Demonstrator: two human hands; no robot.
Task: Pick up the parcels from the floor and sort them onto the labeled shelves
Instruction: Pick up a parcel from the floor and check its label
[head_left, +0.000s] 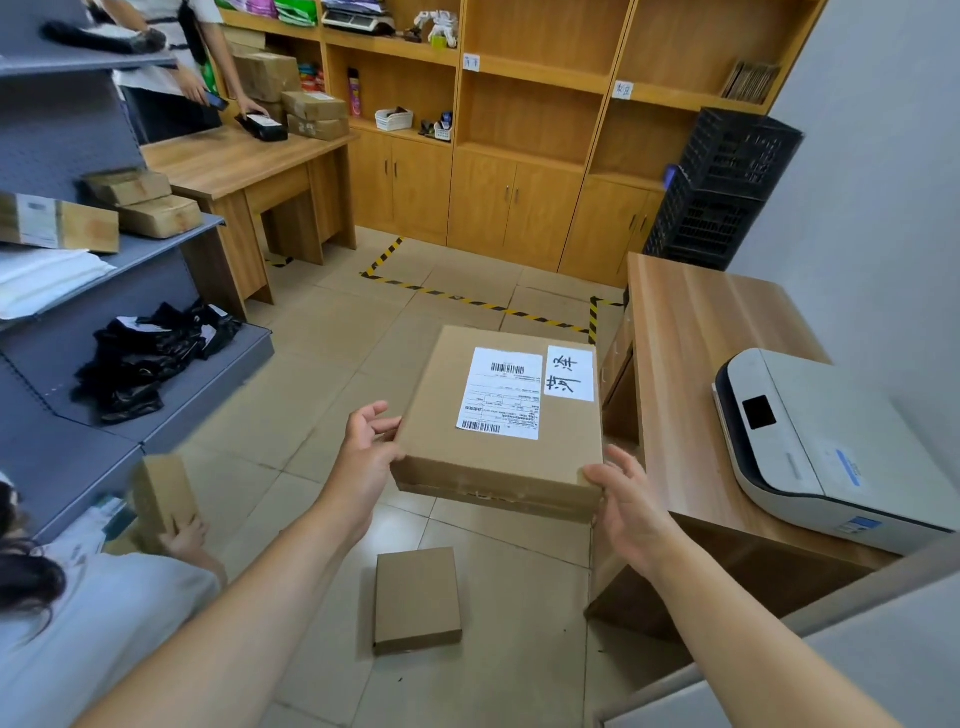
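Note:
A flat brown cardboard parcel (488, 452) with a white shipping label and a handwritten white tag is held up above the floor. My left hand (366, 449) grips its left near corner and my right hand (631, 501) holds its right near corner. A smaller plain cardboard parcel (417, 597) lies on the tiled floor right below. Ahead stand wooden shelves (535, 70) with small paper labels on their edges, most compartments bare. A grey metal shelf rack (171, 244) at the left carries boxes, white bags and black bags.
A wooden desk (680, 332) with a white printer (815, 447) is close on my right. Another person (88, 597) crouches at the lower left holding a box. A second person stands at a far desk (249, 161). Black crates (722, 187) are stacked at the right wall.

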